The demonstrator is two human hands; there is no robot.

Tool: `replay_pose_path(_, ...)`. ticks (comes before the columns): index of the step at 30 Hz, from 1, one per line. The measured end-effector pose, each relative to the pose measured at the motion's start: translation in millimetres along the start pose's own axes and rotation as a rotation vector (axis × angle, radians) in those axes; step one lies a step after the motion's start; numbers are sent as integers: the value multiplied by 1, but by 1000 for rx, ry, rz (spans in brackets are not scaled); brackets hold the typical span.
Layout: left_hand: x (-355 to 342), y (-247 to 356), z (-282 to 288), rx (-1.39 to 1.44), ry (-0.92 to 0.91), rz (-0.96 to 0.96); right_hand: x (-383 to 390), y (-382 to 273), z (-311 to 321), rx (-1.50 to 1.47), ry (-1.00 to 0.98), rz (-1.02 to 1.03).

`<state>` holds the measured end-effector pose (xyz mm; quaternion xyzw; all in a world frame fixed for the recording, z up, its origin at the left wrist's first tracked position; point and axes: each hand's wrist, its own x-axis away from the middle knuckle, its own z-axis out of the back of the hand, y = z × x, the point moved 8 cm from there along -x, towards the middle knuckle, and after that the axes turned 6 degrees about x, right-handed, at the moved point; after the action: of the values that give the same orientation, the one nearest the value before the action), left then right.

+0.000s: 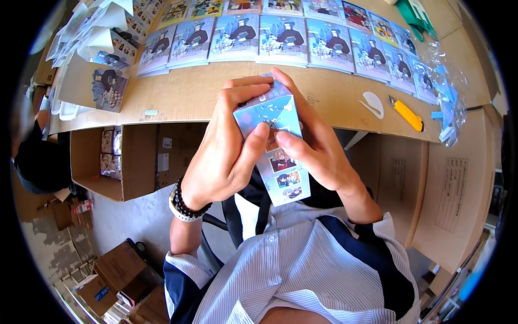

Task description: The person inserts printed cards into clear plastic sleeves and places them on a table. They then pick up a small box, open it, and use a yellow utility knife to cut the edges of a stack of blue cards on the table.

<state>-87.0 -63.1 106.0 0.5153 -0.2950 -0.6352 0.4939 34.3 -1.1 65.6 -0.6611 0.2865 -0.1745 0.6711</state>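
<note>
Holds a tall light-blue box (284, 164), printed with small figures, in front of the chest, partly across the near edge of the table (181, 102) as seen from above. Grasps the left side with the left hand (224, 140), fingers over the far end and thumb on the printed face. Grasps the right side with the right hand (324, 156), thumb on the same face just beside the other, fingers wrapped behind and partly hidden. Wears a dark beaded bracelet (186, 202) and a white bracelet (175, 209) on the left wrist, and a striped shirt (253, 270).

Has beyond the box a curved row of blue cards (283, 40), and behind these a row of mixed cards (243, 6). Has to the right a flat white tool (372, 105), a yellow cutter (407, 114) near it, and farther out crumpled clear wrap (448, 108) with blue strips. Has to the left a printed panel (109, 89) and heaped papers (102, 40). Has below the table, leftward, an open carton (97, 183) with wrapped packs (111, 154) inside.
</note>
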Motion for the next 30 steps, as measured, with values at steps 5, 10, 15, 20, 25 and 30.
replay_pose_path(5, 3, 3, 7, -50, -31, 12, -4, 3, -6, -16, -46, 17)
replay_pose_path(10, 8, 4, 13, -19, -28, 18, -7, 6, -10, -6, -74, 40)
replay_pose_path(15, 12, 3, 18, -58, -1, 23, -9, 6, -15, -129, -125, -23)
replay_pose_path(20, 9, -7, 38, -375, -143, 66, -6, 52, -1, -519, -130, -251)
replay_pose_path(25, 10, -27, 47, -101, 2, 383, -20, 62, 10, -123, -63, -203)
replay_pose_path(30, 8, -23, 35, -192, 144, 218, -21, 30, 15, 56, -27, -77)
